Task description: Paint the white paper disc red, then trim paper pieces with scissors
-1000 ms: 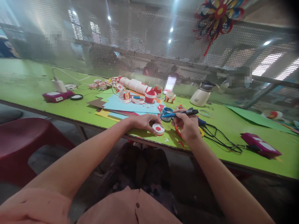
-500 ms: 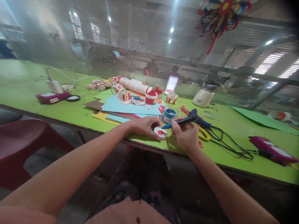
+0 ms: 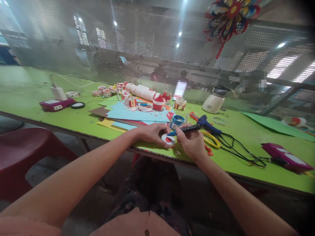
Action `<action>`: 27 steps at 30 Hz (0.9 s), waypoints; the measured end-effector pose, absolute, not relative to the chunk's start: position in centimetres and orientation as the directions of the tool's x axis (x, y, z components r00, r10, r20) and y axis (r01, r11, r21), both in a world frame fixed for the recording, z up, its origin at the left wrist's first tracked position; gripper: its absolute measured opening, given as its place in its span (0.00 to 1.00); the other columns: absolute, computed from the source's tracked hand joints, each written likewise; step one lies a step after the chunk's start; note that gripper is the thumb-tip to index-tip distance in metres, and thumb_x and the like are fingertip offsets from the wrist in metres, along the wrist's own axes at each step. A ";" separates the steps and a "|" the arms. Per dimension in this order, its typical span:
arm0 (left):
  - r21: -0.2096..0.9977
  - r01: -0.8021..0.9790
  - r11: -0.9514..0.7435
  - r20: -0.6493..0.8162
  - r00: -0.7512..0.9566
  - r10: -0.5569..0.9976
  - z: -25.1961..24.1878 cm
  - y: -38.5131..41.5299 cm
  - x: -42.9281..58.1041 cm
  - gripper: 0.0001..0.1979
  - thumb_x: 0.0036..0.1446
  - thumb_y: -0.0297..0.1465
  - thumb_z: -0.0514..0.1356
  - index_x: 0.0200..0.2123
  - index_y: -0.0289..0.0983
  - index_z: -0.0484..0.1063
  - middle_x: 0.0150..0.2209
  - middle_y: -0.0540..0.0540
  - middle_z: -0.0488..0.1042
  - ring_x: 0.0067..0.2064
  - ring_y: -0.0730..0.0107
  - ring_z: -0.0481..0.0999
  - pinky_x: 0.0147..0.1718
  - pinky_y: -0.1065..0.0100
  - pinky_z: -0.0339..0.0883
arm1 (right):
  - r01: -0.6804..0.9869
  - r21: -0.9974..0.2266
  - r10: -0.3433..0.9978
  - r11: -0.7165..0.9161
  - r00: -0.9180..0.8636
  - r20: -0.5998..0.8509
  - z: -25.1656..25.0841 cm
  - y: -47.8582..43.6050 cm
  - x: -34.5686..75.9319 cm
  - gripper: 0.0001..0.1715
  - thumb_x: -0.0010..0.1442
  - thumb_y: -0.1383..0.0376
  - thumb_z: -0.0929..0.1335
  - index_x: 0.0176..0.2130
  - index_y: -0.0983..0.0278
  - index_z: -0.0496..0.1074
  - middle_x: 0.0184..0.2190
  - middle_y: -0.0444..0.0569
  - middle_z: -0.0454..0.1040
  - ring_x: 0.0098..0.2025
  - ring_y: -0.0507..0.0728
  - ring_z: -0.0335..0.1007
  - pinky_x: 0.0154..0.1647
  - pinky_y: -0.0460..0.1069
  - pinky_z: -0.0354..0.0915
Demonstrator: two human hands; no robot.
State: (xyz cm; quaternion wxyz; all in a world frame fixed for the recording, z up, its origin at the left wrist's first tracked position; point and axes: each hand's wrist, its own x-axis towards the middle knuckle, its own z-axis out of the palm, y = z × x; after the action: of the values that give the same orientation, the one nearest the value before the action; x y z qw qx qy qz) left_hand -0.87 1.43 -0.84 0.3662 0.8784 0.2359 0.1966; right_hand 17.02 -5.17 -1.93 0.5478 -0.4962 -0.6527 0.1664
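My left hand (image 3: 152,132) rests at the near edge of the green table (image 3: 36,98) and pinches a small round white paper disc with a red centre (image 3: 168,140). My right hand (image 3: 190,143) grips a black tool with a blue tip (image 3: 185,130) like a pen. Its tip points down at the top of the disc, touching or nearly touching it. A blue ring-shaped roll (image 3: 177,120) sits just behind the disc.
Coloured paper sheets (image 3: 137,114) and several red-and-white paper rings (image 3: 157,101) lie behind my hands. A blue glue gun (image 3: 208,124) with black cable, yellow scissors (image 3: 211,140), a white appliance (image 3: 213,100) and magenta devices (image 3: 286,157) (image 3: 57,104) stand around. A red stool (image 3: 27,154) is at left.
My right hand lowered the tool from above the blue roll and brought its tip to the disc. My left hand kept hold of the disc.
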 end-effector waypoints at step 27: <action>0.754 0.273 -0.597 0.161 0.805 0.570 -0.6 1.2 -0.9 0.22 0.40 0.41 0.70 0.35 0.35 0.68 0.32 0.51 0.68 0.35 0.72 0.66 0.33 0.71 0.59 | 0.411 -0.789 0.844 0.457 0.078 0.530 -1.8 -4.9 16.8 0.17 0.55 0.52 0.69 0.28 0.63 0.67 0.16 0.41 0.67 0.18 0.51 0.62 0.21 0.46 0.60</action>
State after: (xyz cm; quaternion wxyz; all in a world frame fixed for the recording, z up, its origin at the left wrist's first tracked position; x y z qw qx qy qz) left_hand -0.85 1.17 -0.60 0.3779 0.8717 0.2417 0.1971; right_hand 16.75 -4.93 -1.85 0.5533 -0.4826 -0.6501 0.1958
